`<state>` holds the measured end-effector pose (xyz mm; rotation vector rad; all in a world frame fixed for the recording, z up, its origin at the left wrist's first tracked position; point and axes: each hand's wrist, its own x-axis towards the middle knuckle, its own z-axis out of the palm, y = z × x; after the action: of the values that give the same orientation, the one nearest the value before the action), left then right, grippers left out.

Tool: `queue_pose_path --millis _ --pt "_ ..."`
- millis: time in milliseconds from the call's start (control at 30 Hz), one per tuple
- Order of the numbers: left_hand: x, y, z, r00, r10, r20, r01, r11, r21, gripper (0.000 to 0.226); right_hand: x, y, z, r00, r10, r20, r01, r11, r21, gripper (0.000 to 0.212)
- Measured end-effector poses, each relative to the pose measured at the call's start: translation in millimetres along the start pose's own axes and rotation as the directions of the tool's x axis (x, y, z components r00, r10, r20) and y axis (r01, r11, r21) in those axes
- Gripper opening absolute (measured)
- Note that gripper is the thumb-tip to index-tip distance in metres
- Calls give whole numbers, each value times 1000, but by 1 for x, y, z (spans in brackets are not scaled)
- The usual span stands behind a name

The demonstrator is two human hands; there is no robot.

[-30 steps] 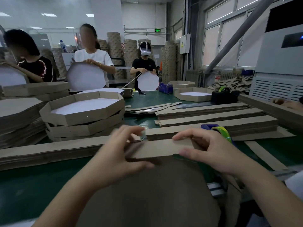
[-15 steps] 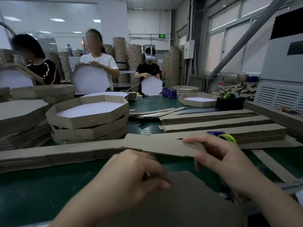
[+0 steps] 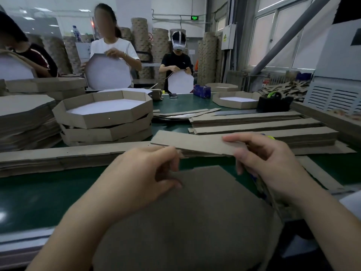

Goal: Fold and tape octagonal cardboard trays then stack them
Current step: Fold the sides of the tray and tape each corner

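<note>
— Holding what, exactly?

— My right hand (image 3: 271, 163) pinches a cardboard strip (image 3: 197, 142) near its right end, thumb under, fingers (image 3: 237, 138) over the top edge. My left hand (image 3: 144, 173) is curled at the strip's left part, thumb against forefinger; whether it truly grips the strip I cannot tell from here.

— And the tray?

— Not one yet. An octagonal base sheet (image 3: 195, 216) fills the lower centre of the frame, brown side up, resting toward me over the green surface (image 3: 39, 196). The strip hangs level just above its far edge.

— So which step?

— Wall-fitting, I judge: bending the strip around the base. Next I'd need to seat it against one edge, crease at each corner, then tape.

— Finished ones?

— Stacked trays (image 3: 105, 116) sit at centre left; the tape dispenser (image 3: 273, 101) is at upper right.
</note>
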<state>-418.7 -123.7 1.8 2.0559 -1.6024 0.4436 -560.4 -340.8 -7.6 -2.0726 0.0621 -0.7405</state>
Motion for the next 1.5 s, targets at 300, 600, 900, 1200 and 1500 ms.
queue_pose_path --millis 300,600,900,1200,1500 --pt "-27 -15 4 990 -138 2 125 889 -441 39 -7 -4 2 999 -1 35 1 1000 2 32" --pt "-29 -8 13 914 -397 -82 270 748 -606 55 -11 3 1 991 -31 133 31 1000 1 32" --pt "-35 -8 19 877 -478 -49 349 704 -619 56 -11 24 5 982 -60 182 52 997 48 32" --pt "-38 -19 22 856 -516 -28 372 652 -660 54 -7 37 7 970 -55 236 40 997 67 36" --pt "-39 -24 22 890 -457 13 319 601 -732 54 0 40 14 944 -31 329 2 996 88 43"
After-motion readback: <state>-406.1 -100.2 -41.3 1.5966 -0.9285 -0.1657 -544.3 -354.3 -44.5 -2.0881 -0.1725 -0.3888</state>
